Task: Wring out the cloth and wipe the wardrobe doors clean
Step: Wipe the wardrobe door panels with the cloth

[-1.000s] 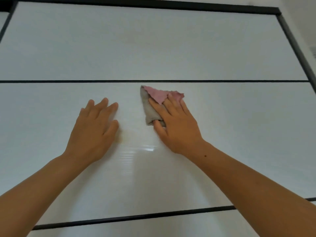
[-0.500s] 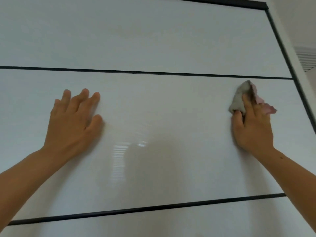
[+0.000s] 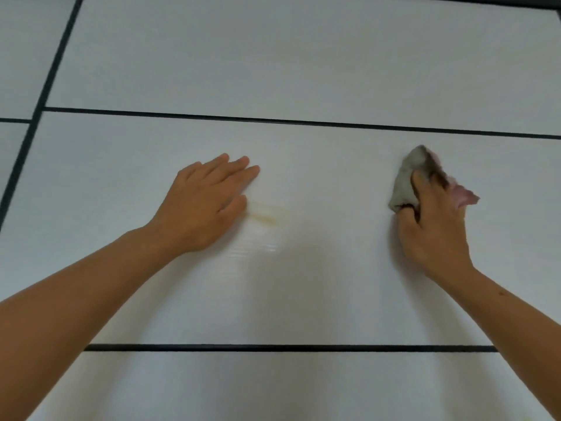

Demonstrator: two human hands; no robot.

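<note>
White glossy wardrobe door fills pretty much the whole view, split into panels by thin black strips running across, plus one going up the side at about 10 o'clock. Left hand is flat on the middle panel, palm down, fingers stretched out and together pointing toward 1 o'clock, nothing in it. Right hand is over at 3 o'clock from the left one, well apart, and it's got the cloth bunched up under curled fingers, pressed against the same panel. Cloth looks grey on the side facing the thumb and pink where a corner pokes out past the knuckles at roughly 2 o'clock of the hand. Just beside the left thumb, toward 4 o'clock, there's a faint yellowish smear on the door, with a bit of glare under it.
</note>
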